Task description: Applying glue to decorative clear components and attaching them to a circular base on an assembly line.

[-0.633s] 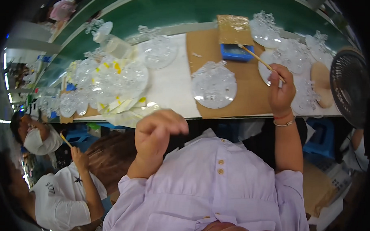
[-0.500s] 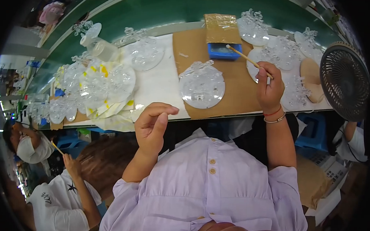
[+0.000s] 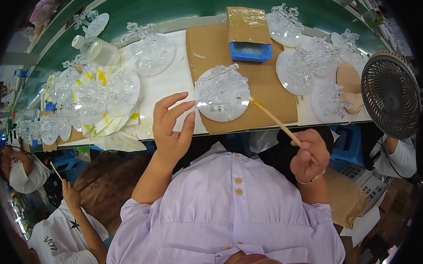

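Note:
My right hand (image 3: 310,154) grips a thin wooden-handled brush (image 3: 277,121), its tip pointing up and left toward a clear disc (image 3: 222,97). That round, transparent plastic piece carries small raised clear figures along its far edge and lies on a brown cardboard sheet (image 3: 269,92). To the left of the disc, my left hand (image 3: 172,128) has its fingers spread and holds nothing; its fingertips come near the disc's left edge. Behind the disc sits a blue tray (image 3: 250,52) partly covered by a taped cardboard flap (image 3: 249,24).
Similar clear pieces (image 3: 295,72) stand on the right, with a dark fan (image 3: 391,94) beyond. More pieces (image 3: 122,89) are heaped at left on yellow-marked film, near a translucent bottle (image 3: 97,50). A co-worker's hand (image 3: 71,196) holds a brush at lower left.
My right hand has come down and toward me from beside the blue tray, swinging the brush tip to the disc's right edge. My left hand's fingers have spread and lifted nearer the disc.

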